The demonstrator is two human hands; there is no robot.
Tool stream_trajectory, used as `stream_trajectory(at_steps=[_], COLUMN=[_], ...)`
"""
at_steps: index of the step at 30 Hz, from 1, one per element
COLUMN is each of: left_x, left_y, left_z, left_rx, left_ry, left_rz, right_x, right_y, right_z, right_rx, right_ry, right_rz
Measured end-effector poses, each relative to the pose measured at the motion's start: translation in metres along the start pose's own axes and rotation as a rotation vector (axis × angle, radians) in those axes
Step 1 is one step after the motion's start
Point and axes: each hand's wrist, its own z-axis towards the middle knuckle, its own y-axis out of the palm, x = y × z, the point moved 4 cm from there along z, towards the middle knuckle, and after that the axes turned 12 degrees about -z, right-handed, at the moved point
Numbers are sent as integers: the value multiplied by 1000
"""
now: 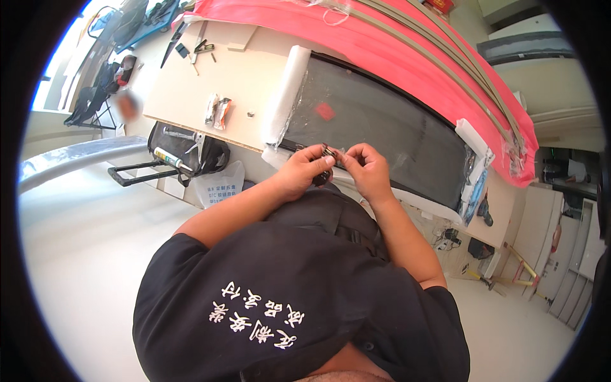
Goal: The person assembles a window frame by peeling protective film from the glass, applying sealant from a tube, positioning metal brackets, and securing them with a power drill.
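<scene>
In front of my waist, my left hand (303, 170) is closed around a small dark metal piece (322, 178), whose exact kind I cannot make out. My right hand (369, 167) is held close beside it, thumb and fingertips pinched at the piece's upper end. Whatever lies between those fingertips is too small to name. Just beyond both hands lies a long dark glass-like panel (394, 114) in clear film, with a red patch (324, 111) on it. White foam (291, 89) wraps its ends and near edge.
The panel lies on a pale workbench (184, 89), with hand tools (202, 48) and small packets (223, 113) to the left. Long strips (445, 63) rest on pink sheeting (267, 22) behind. A black tool bag (207, 156) and a plastic bag (219, 183) stand below at left.
</scene>
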Motion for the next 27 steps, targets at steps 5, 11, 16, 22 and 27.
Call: stream_trajectory(at_steps=[5, 11, 16, 22, 27], left_x=[1, 15, 20, 16, -8], left_y=[-19, -151, -278, -292, -183], left_z=[2, 26, 43, 45, 53], left_rx=[162, 613, 868, 899, 530], left_ry=[38, 210, 271, 382, 361], left_rz=[-10, -23, -30, 154, 39], right_x=[1, 46, 112, 153, 150], right_y=[12, -13, -44, -59, -55], right_z=[1, -16, -61, -108, -108], right_rx=[-139, -153, -56, 10, 3], right_ry=[43, 171, 328, 465, 425], right_rz=[122, 153, 137, 151, 112])
